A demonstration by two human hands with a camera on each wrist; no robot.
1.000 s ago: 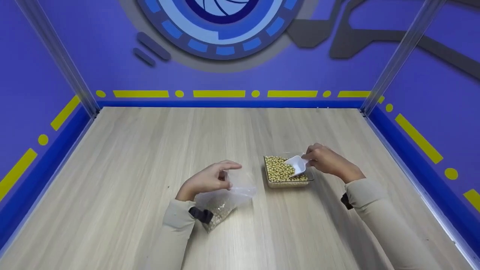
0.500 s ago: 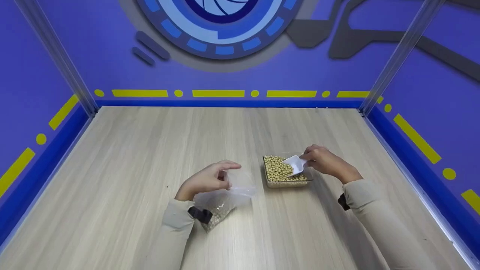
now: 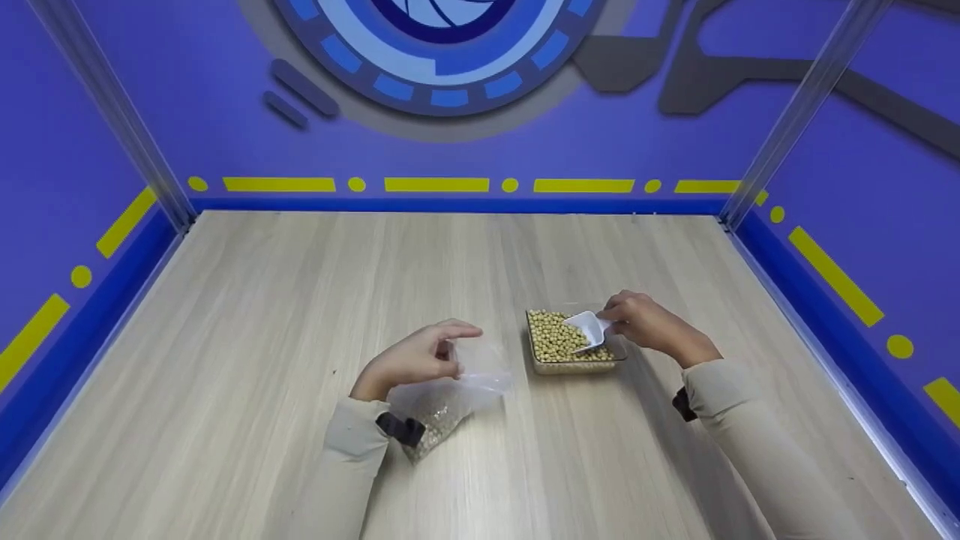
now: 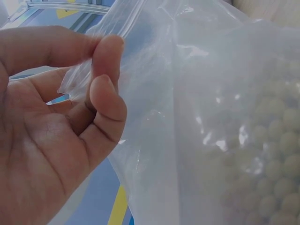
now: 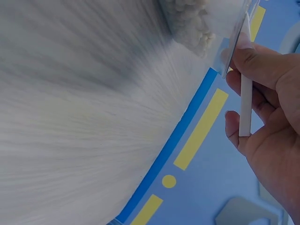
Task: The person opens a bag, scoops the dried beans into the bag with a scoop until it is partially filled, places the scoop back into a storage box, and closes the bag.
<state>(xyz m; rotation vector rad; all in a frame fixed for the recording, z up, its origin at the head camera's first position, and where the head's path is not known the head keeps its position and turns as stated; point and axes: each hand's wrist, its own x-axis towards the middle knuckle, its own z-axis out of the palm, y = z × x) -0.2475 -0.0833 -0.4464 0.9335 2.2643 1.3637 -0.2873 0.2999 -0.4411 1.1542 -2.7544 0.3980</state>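
While scoop (image 3: pixel 587 330) digs into beans (image 3: pixel 555 339) in tray (image 3: pixel 576 366), right of worktop centre, right hand (image 3: pixel 645 321) pinches handle; left hand (image 3: pixel 411 360) pinches bag (image 3: pixel 457 390) rim, mid-worktop. Step: loading. Next, likely: level lift toward bag mouth.

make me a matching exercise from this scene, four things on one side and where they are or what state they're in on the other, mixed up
Things:
1. white scoop
2. clear plastic bag
3. clear tray
4. yellow dashes

Places or states:
A. runs along the foot of the purple back wall
B. pinched at its rim by the left hand, a few beans in its bottom
C. stands on the table, filled with beans
D. held by the right hand, its mouth down in the beans

Pairs: 1-D, 2-B, 3-C, 4-A
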